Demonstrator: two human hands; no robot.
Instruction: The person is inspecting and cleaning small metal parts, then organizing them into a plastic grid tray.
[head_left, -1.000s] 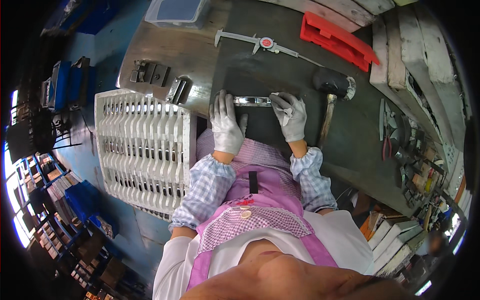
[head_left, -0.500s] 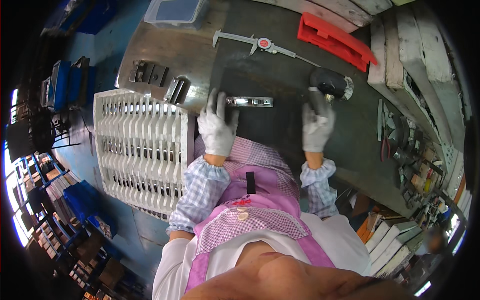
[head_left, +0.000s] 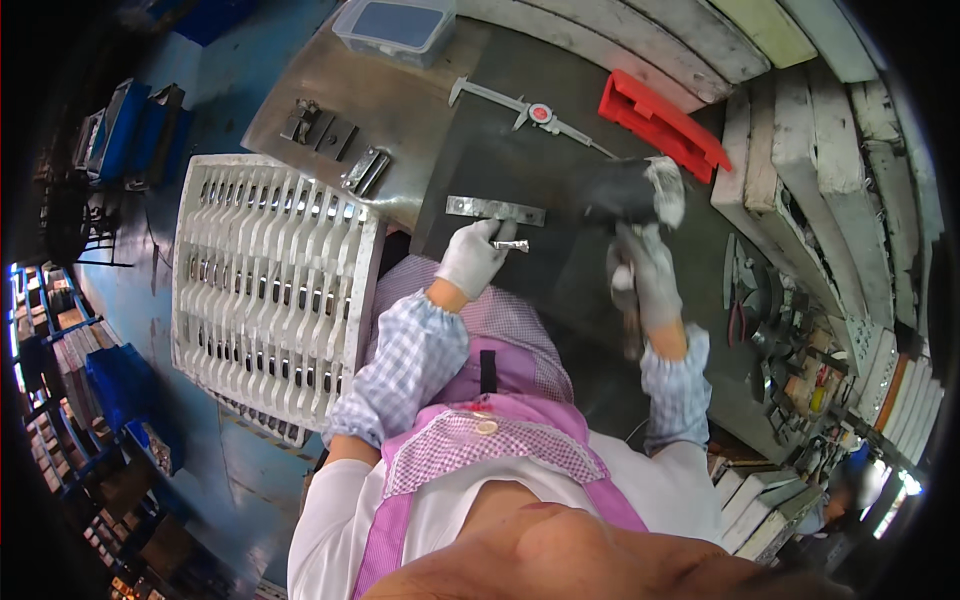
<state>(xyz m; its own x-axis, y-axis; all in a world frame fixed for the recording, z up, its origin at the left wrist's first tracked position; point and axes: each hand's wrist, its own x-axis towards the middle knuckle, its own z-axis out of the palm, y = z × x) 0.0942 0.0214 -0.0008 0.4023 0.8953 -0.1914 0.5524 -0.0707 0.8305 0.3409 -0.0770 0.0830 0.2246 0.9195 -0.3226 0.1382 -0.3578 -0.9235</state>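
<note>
My left hand [head_left: 470, 262], in a white glove, has its fingers closed on a small shiny metal piece [head_left: 512, 245]. Its fingertips reach the lower edge of a flat metal strip [head_left: 496, 210] lying on the dark worktop. My gloved right hand [head_left: 648, 280] grips a mallet [head_left: 622, 190] by its handle. The mallet's head is black with a whitish end and smeared by motion, raised to the right of the strip.
To the left stands a white slotted rack [head_left: 270, 290] full of shiny metal parts. Small metal blocks [head_left: 366, 172], a clear plastic box [head_left: 395, 28], a dial caliper [head_left: 540, 114], a red plastic holder [head_left: 660, 122] and pliers [head_left: 738, 300] lie around the worktop.
My right hand has taken hold of the mallet and lifted it. My left hand has moved right, below the strip, and now pinches the small shiny piece. The view has shifted slightly.
</note>
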